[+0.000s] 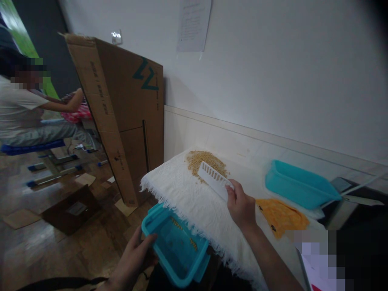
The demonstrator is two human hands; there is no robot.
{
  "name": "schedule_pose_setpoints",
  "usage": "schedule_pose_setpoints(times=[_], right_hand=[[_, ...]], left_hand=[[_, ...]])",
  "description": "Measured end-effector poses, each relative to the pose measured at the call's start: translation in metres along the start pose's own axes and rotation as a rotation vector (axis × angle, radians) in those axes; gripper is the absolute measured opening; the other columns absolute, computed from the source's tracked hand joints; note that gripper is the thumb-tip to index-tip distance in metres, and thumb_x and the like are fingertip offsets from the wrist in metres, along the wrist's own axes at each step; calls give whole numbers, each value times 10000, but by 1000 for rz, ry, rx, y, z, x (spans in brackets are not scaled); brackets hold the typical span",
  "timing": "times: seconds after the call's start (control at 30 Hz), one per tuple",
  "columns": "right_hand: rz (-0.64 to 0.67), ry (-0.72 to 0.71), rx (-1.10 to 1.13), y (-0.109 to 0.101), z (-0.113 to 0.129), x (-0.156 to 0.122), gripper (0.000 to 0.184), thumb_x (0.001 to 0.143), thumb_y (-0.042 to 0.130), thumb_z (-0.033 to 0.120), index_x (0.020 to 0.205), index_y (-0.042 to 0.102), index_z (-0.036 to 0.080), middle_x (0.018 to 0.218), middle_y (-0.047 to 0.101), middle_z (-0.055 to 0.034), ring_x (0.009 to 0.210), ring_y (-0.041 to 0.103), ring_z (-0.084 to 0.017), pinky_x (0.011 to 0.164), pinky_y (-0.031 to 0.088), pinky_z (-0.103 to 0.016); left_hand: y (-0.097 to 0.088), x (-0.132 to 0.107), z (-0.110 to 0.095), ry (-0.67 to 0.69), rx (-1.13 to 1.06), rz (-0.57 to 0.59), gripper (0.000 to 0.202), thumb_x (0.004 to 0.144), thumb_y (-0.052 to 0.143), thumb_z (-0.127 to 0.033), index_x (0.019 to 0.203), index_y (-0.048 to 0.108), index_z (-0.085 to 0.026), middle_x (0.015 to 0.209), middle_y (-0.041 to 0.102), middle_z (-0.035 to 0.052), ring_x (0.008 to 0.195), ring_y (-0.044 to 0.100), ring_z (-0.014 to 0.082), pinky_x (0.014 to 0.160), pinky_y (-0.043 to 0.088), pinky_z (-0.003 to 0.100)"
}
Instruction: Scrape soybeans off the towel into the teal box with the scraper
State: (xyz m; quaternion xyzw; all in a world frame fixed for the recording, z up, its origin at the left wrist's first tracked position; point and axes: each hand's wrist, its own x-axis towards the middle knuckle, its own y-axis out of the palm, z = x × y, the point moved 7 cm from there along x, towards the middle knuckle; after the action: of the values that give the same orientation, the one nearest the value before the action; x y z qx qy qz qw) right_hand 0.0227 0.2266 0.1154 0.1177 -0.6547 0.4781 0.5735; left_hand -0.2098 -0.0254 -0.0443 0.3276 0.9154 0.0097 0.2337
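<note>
My left hand (136,254) is closed on the left rim of a blue plastic container (172,258), thumb on top. The container sits just below the table edge, and a few yellowish beans lie inside it. My right hand (242,208) grips the near end of a white slotted plastic piece (214,176). Its far end touches or hovers over a pile of dry, pale yellow beans (207,157); which of the two, I cannot tell. Beneath the pile is a white fringed cloth (172,182) draped over the table edge, partly overhanging the container.
A second blue container (300,184) stands at the right, beside an orange cloth (281,216). A tall cardboard box (130,105) rises at the left of the table. Beyond it sits another person (24,105). Cardboard pieces (71,210) lie on the floor.
</note>
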Motion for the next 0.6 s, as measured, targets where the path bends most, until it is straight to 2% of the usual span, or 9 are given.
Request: schedule_pose_setpoints(times=[0.2,0.33,0.6], right_hand=[[-10,4,34,14,-5,-17,455,1160,401,420,1128,768,154,700,801,-62,487,714,-182,485,435,-244],[-23,-12,38,14,-5,-17,422,1156,429,401,1145,768,149,731,813,-72,504,726,-184,491,449,-244],[-20,-62,21,15,-1,-16,420,1158,431,362,1138,781,131,643,767,-46,457,695,-174,474,421,-244]], left_hand=[[3,-6,-6,-14,0,13,873,631,953,-601,1346,594,-251,499,635,-92,437,630,176,430,475,237],[1,-6,-5,-23,14,1,899,614,959,-620,1352,603,-249,534,667,-69,468,636,178,438,477,235],[-2,-2,-3,-32,41,-5,929,556,969,-667,1330,650,-263,550,650,-74,479,651,193,466,521,273]])
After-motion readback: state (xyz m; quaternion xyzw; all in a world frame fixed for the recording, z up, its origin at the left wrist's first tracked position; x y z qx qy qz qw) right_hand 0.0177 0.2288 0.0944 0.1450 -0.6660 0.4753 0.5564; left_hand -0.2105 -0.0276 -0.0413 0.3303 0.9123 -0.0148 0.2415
